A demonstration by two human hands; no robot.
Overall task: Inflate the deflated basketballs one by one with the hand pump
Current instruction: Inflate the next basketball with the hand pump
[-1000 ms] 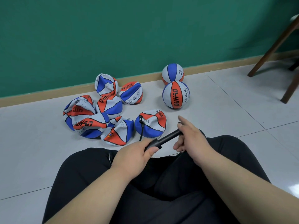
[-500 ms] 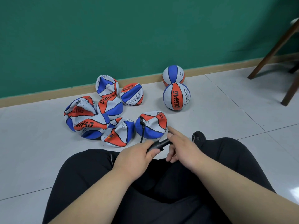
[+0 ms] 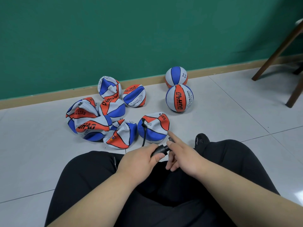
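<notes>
A person sits cross-legged in black trousers (image 3: 91,181) on a pale tiled floor (image 3: 229,122). Open floor lies to the left and right of the knees. A green wall (image 3: 131,38) with a tan skirting board (image 3: 49,97) closes the far side, and dark chair legs (image 3: 278,51) stand at the right edge.

A small black pump (image 3: 159,149) sits over the lap, just before the knees. The left hand (image 3: 141,158) is wrapped around its barrel. The right hand (image 3: 183,154) covers the handle end, forefinger straight, the other fingers curled. A thin black hose (image 3: 144,133) runs from the pump up to a flat ball (image 3: 154,128), red, white and blue, just ahead of the hands.

A heap of flat balls (image 3: 98,118) lies to its left. Two round balls (image 3: 179,97) stand further back, to the right, touching each other.

The handle is mostly hidden under the right hand. A black shoe (image 3: 201,139) shows only its toe. The chair is cut off at the frame edge.
</notes>
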